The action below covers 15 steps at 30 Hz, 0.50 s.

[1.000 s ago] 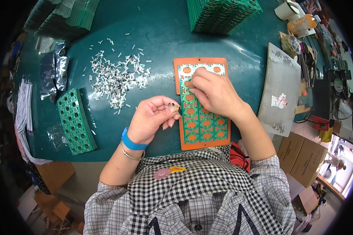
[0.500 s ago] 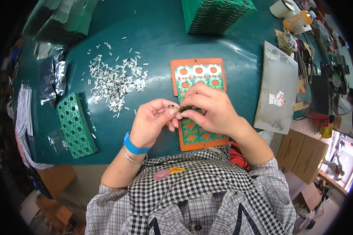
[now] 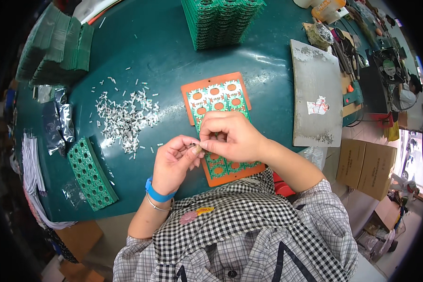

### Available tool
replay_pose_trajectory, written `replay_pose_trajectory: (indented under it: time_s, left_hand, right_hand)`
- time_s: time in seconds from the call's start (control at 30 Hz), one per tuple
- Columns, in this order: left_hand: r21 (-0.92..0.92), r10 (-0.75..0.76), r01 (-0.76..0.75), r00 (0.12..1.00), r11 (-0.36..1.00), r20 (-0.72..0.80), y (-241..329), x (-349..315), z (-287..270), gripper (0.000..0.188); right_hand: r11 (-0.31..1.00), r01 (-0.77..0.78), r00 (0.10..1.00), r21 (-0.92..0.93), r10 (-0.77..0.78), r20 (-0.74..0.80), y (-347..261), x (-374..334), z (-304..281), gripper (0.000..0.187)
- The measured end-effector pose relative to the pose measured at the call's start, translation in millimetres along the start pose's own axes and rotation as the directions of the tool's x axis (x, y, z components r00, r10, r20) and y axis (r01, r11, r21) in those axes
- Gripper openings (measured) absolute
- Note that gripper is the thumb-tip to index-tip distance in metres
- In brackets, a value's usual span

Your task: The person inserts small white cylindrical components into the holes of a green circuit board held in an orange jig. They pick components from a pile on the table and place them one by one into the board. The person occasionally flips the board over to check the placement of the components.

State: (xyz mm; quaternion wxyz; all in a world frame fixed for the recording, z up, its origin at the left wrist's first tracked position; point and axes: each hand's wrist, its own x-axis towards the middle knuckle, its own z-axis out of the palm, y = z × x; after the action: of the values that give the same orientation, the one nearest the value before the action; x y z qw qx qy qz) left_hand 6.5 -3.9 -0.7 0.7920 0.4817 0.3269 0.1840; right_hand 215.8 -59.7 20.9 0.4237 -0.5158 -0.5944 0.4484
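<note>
Over the left edge of an orange board, my two hands meet at the fingertips. My left hand, with a blue wristband, is closed in a pinch of thumb and fingers. A tiny dark bit shows at its fingertips, too small to name. My right hand is closed too, its thumb and forefinger touching the left fingertips; whatever it pinches is hidden. Beneath it, a green and white circuit board panel with oval holes lies on the orange board, partly covered by my right hand.
Left of my hands spreads a pile of small white parts. A green board stack, silvery bags and white cables lie farther left. Tall stacks of green boards stand behind. A grey plate lies at right.
The whole view has shifted and turned slightly, so the table's things appear farther left. My right fingers have curled in more tightly, and both hands remain together at the fingertips.
</note>
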Motion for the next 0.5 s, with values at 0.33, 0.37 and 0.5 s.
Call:
replay_pose_trajectory:
  time_s: [0.33, 0.37, 0.5]
  left_hand:
    - [0.133, 0.185, -0.177, 0.981, 0.975, -0.051, -2, -5, 10, 0.012]
    - [0.105, 0.153, -0.145, 0.985, 0.984, -0.074, -3, -5, 9, 0.012]
    - [0.017, 0.049, -0.047, 0.986, 0.999, -0.16, -3, -4, -1, 0.014]
  right_hand:
    - [0.855, -0.317, 0.948, 0.41, 0.298, 0.112, 6, -1, -8, 0.006]
    - [0.951, -0.213, 0.976, 0.225, 0.218, 0.002, 6, -1, -8, 0.005]
    - [0.945, 0.046, 0.994, -0.324, -0.075, -0.079, 13, -4, -19, 0.005]
